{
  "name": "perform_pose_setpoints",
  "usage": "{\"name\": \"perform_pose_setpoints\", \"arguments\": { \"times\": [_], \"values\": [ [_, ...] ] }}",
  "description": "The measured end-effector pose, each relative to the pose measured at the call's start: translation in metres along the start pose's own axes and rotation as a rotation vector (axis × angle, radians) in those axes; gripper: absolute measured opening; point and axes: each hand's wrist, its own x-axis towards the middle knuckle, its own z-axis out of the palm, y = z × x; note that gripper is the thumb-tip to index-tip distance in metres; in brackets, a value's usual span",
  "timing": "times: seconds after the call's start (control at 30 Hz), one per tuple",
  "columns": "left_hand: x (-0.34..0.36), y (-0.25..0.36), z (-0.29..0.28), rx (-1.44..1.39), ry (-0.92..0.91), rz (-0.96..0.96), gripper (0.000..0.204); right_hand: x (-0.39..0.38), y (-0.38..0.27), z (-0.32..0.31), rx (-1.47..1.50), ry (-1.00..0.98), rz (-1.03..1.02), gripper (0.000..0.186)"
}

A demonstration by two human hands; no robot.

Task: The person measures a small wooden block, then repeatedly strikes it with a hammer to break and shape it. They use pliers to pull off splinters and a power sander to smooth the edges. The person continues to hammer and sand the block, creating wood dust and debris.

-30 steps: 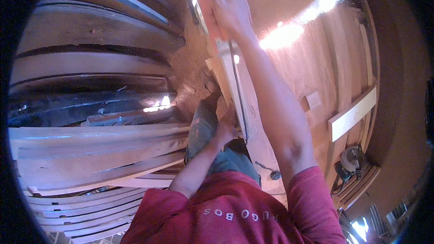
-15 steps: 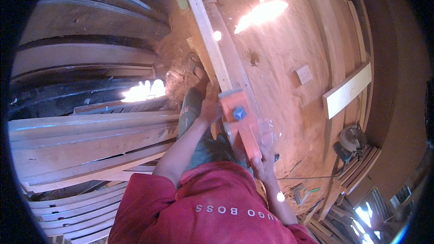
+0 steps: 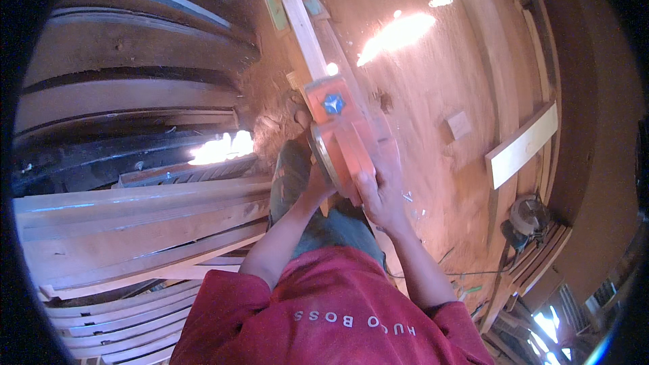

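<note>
An orange-red electric planer [image 3: 351,145] with a blue knob rests on a long, narrow wooden strip [image 3: 302,27] that runs away from me. My right hand [image 3: 384,192] is closed around the planer's rear handle. Close to the planer's left side is my left hand [image 3: 321,181], low by the strip. Its fingers are hidden behind the planer, so I cannot tell what they grip. At the strip's far end, green pieces [image 3: 271,3] stand on both sides of it. Small chips lie right of the planer.
Stacked boards [image 3: 142,213] fill the left side. On the sawdust-covered ground at right lie a small wood block [image 3: 458,125] and a pale board [image 3: 522,145]. A circular saw [image 3: 529,216] sits at far right, with a dark cord [image 3: 466,273] trailing nearby.
The planer has moved away from me along the strip, with my right hand on it. My left hand has stayed low beside the strip and is now more covered by the planer.
</note>
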Motion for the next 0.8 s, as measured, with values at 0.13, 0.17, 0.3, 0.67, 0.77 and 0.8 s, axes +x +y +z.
{"name": "perform_pose_setpoints", "arguments": {
  "times": [0.13,0.17,0.3,0.67,0.77,0.8],
  "values": [
    [0.003,0.011,-0.006,0.192,-0.141,-0.147,0.077,0.066,-0.032,0.008,-0.169,0.058,-0.209,0.051],
    [0.001,0.007,-0.007,0.298,-0.212,-0.094,0.083,0.079,-0.036,0.013,-0.118,0.034,-0.165,0.051],
    [0.001,0.0,-0.004,0.275,-0.166,-0.127,0.106,0.13,-0.066,0.024,-0.072,0.05,-0.15,0.052],
    [-0.001,-0.014,-0.001,0.167,-0.164,-0.162,0.132,0.276,-0.138,0.055,-0.029,0.147,-0.382,0.046],
    [-0.003,-0.017,0.0,0.282,-0.175,-0.099,0.132,0.301,-0.155,0.065,0.015,0.226,-0.462,0.047],
    [-0.001,-0.019,-0.001,0.302,-0.185,-0.09,0.131,0.306,-0.158,0.066,0.05,0.276,-0.513,0.047]
  ]
}}
